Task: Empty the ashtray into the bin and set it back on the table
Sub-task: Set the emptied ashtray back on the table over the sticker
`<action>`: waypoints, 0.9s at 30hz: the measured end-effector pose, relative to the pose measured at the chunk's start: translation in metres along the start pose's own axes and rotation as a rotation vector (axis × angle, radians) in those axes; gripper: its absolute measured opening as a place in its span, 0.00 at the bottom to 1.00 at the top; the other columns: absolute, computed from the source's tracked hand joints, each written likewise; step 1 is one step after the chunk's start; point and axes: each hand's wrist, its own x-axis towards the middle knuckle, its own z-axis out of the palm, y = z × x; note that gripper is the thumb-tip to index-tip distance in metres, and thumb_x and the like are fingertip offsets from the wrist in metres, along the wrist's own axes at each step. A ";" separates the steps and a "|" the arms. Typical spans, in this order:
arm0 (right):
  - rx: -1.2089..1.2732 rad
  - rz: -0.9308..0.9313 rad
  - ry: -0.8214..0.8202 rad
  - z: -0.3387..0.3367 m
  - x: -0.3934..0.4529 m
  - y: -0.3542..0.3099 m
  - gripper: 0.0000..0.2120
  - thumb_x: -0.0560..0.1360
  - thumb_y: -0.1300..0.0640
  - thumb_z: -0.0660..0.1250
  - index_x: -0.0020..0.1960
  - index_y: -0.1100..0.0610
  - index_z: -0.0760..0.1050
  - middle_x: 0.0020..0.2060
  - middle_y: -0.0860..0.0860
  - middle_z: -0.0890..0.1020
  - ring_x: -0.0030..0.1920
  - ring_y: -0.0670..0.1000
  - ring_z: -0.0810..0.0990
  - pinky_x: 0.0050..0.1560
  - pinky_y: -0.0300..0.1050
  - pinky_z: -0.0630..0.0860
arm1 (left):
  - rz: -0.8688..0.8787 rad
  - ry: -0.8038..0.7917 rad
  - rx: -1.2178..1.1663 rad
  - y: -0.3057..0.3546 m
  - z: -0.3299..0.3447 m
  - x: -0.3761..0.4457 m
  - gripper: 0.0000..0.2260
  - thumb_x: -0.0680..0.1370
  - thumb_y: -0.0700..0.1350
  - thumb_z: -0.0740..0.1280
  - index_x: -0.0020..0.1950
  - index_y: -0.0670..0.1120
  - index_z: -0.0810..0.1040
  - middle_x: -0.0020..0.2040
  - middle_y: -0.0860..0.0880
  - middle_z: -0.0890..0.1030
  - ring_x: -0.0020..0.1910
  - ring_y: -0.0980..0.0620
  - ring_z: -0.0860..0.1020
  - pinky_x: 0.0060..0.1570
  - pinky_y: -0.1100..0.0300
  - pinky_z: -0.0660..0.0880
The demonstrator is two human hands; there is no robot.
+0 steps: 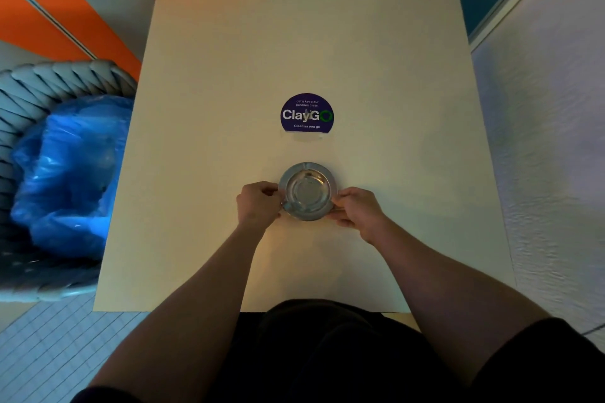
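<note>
A round metal ashtray (307, 189) sits upright on the cream square table (229, 75), just below the table's middle. My left hand (258, 204) grips its left rim and my right hand (355, 208) grips its right rim. Something small and grey lies at the ashtray's lower left, partly hidden by my left fingers. The bin (39, 108), a grey woven basket lined with a blue plastic bag (68, 173), stands on the floor against the table's left side.
A round purple "ClayGO" sticker (307, 114) is stuck on the table just beyond the ashtray. A white textured wall (550, 141) runs close along the table's right edge. Orange, grey and teal floor lies beyond the table.
</note>
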 end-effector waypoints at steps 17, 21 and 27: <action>0.151 0.083 0.037 0.001 -0.010 0.023 0.06 0.74 0.61 0.66 0.48 0.61 0.80 0.44 0.61 0.86 0.44 0.58 0.86 0.46 0.52 0.83 | 0.125 -0.086 0.164 0.029 0.007 0.028 0.10 0.72 0.47 0.70 0.53 0.50 0.83 0.45 0.52 0.84 0.46 0.52 0.81 0.48 0.57 0.79; 0.174 0.062 0.044 0.004 -0.010 0.024 0.06 0.75 0.64 0.65 0.51 0.62 0.79 0.44 0.63 0.86 0.41 0.57 0.85 0.42 0.49 0.82 | 0.175 -0.140 0.211 0.033 0.009 0.032 0.05 0.74 0.46 0.72 0.48 0.50 0.84 0.38 0.57 0.80 0.41 0.57 0.79 0.38 0.64 0.73; 0.122 0.007 0.097 0.000 -0.006 0.014 0.05 0.76 0.63 0.65 0.48 0.59 0.80 0.43 0.60 0.86 0.45 0.58 0.86 0.48 0.53 0.84 | 0.148 -0.124 0.200 0.021 0.004 0.029 0.06 0.73 0.44 0.72 0.38 0.55 0.80 0.37 0.54 0.83 0.38 0.52 0.81 0.41 0.59 0.79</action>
